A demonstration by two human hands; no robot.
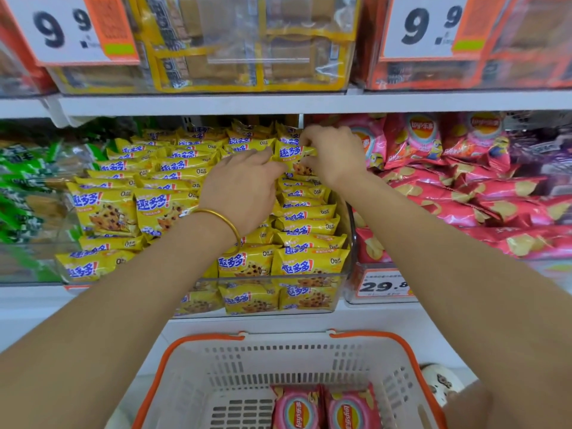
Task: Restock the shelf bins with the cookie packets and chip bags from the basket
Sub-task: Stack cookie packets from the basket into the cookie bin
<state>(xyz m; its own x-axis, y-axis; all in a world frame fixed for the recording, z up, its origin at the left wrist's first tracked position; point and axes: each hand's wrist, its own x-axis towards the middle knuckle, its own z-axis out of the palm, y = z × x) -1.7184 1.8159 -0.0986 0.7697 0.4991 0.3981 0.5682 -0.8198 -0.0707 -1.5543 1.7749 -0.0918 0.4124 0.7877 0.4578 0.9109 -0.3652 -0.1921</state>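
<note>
A clear shelf bin (337, 281) holds several rows of yellow cookie packets (306, 226). Both hands reach into its back right part. My left hand (244, 187), with a gold bangle on the wrist, and my right hand (334, 151) pinch one yellow cookie packet (292, 154) between them, above the right row. The bin to the right is piled with pink chip bags (458, 193). Below, a white basket (309, 360) with orange handles holds two pink chip bags (325, 410) at its bottom.
Green packets (28, 181) fill the bin on the left. The upper shelf carries clear bins of biscuits (247, 48) with orange-and-white 9.9 price signs (71, 26). A 29.8 price tag (383, 284) sits on the chip bin front. A white shoe (442, 382) shows beside the basket.
</note>
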